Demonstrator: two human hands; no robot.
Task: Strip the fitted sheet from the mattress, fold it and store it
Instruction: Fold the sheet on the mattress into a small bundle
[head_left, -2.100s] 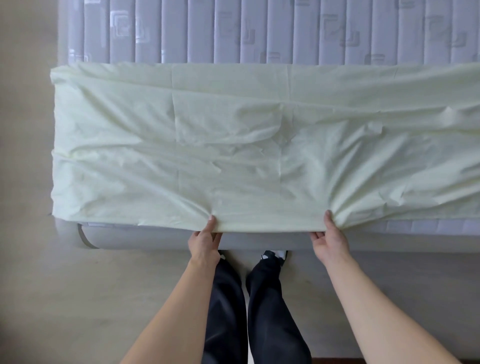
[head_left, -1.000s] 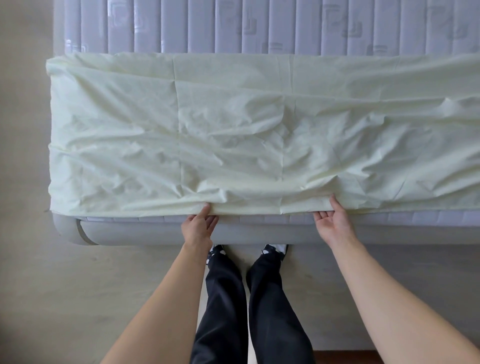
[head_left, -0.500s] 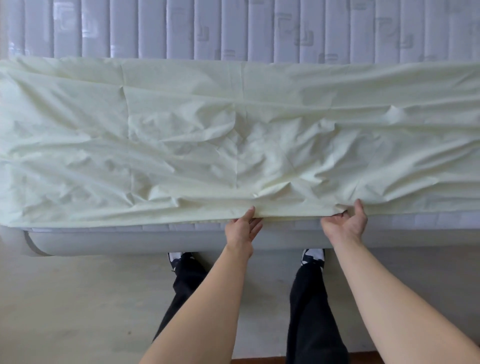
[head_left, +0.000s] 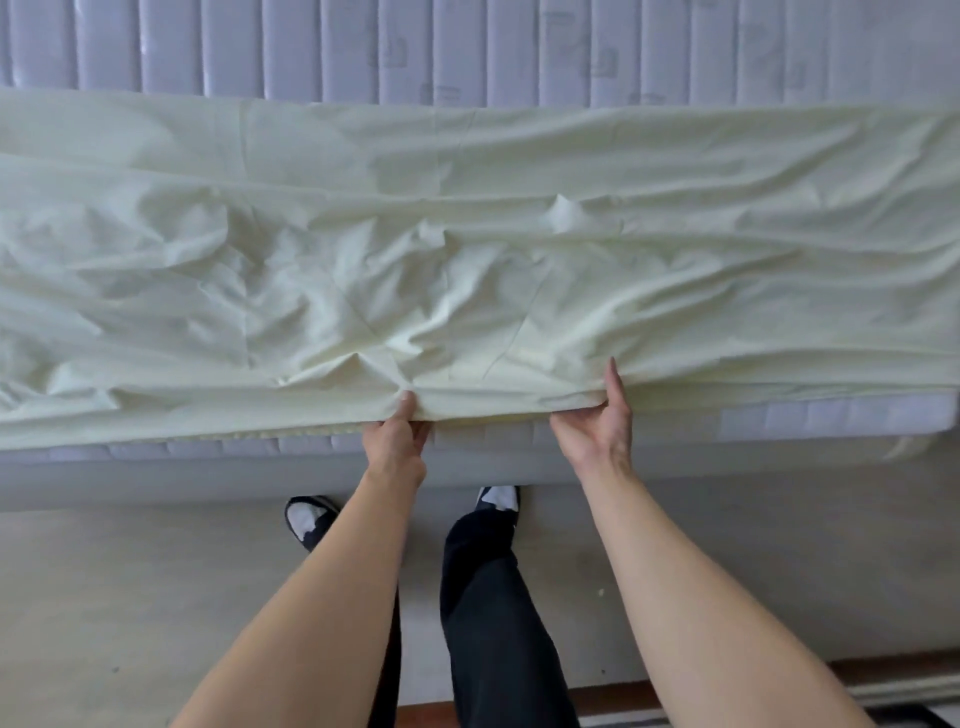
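A pale yellow-green fitted sheet (head_left: 467, 249) lies across the near part of the mattress (head_left: 467, 47) as a long folded band, soft and thin, its surface full of shallow creases and small peaks that gather toward its near edge. Its far edge runs straight across the mattress; beyond it the bare mattress top shows — a lilac-grey quilted cover stitched into narrow lengthwise channels with a faint printed pattern. A strip of the same quilting also shows along the mattress's near edge, below the sheet, above the smooth grey side of the bed.

The left hand (head_left: 395, 441) pinches the sheet's near edge at the near edge of the mattress, thumb on top of the cloth and fingers curled underneath, so the fabric puckers at that spot. The right hand (head_left: 597, 421) grips the same edge just to the right — thumb laid up over the top of the sheet, fingers tucked under the layered hem, which lifts slightly off the mattress there. The two hands are near each other but apart.

Below stand dark trousers (head_left: 493, 597) and black-and-white shoes (head_left: 309, 517) on a pale floor (head_left: 130, 597).
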